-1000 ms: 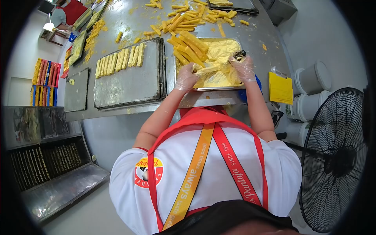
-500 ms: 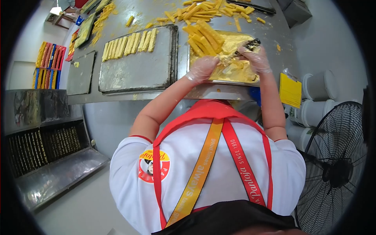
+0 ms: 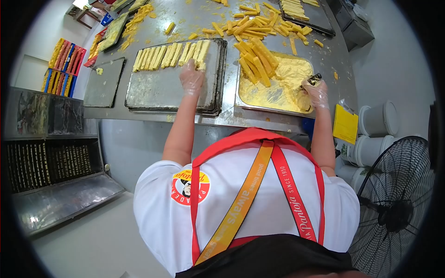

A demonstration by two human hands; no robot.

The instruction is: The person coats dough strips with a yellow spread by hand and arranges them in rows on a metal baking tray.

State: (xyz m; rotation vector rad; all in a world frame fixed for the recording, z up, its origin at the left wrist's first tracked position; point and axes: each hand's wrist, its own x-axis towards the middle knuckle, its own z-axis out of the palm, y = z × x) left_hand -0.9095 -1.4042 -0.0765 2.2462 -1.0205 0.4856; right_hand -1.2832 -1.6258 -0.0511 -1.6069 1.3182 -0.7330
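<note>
My left hand (image 3: 191,78), in a clear glove, is closed on a coated stick (image 3: 201,54) at the right end of a row of pale coated sticks (image 3: 160,56) on the dark baking tray (image 3: 155,95). My right hand (image 3: 316,92), also gloved, is closed round a dark-handled tool (image 3: 314,79) at the right side of the metal pan (image 3: 269,108). Yellow cream (image 3: 289,76) covers much of that pan, and plain yellow sticks (image 3: 257,60) are heaped at its left. The tool's working end cannot be made out.
Loose yellow sticks (image 3: 259,25) lie behind the pan. Another tray of sticks (image 3: 296,9) is at the back. A smaller tray (image 3: 104,85) lies at the left. White buckets (image 3: 380,118) and a black fan (image 3: 396,213) stand right. Part of a person's arm shows at top left.
My left hand has moved left from the cream pan to the baking tray, and a stick is now at the row's right end. My right hand has stayed by the pan with the tool.
</note>
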